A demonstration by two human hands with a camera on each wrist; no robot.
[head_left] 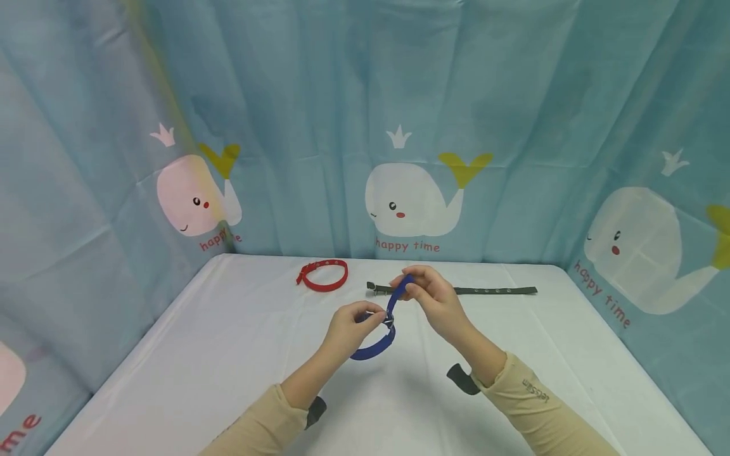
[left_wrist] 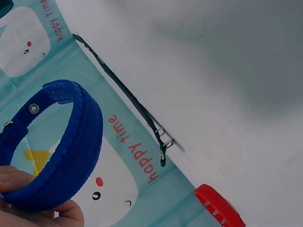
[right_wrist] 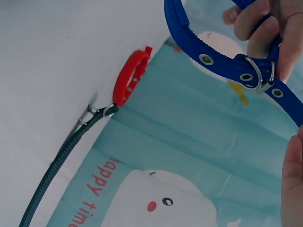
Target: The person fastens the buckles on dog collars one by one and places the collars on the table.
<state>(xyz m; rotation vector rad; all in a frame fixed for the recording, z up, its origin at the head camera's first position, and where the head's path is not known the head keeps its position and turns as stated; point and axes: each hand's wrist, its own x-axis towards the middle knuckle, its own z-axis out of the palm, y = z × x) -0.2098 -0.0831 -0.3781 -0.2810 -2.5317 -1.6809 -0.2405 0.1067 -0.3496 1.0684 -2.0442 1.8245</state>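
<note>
A blue collar [head_left: 374, 348] with metal eyelets is looped and held above the table. Near its metal buckle [head_left: 390, 320], my left hand [head_left: 349, 326] pinches the loop between thumb and fingers. My right hand [head_left: 438, 304] grips the strap's free end, which points up and away from the buckle. In the right wrist view the strap [right_wrist: 289, 101] passes through the buckle and D-ring, with eyelets on both sides. The left wrist view shows the wide blue band [left_wrist: 87, 137] curving up from the left fingers.
A red collar [head_left: 325, 287], closed in a ring, stands at the back of the white table [head_left: 228, 354]. A dark green collar [head_left: 496, 291] lies stretched out behind my right hand. A light blue curtain [head_left: 296, 126] with whale prints hangs around the table.
</note>
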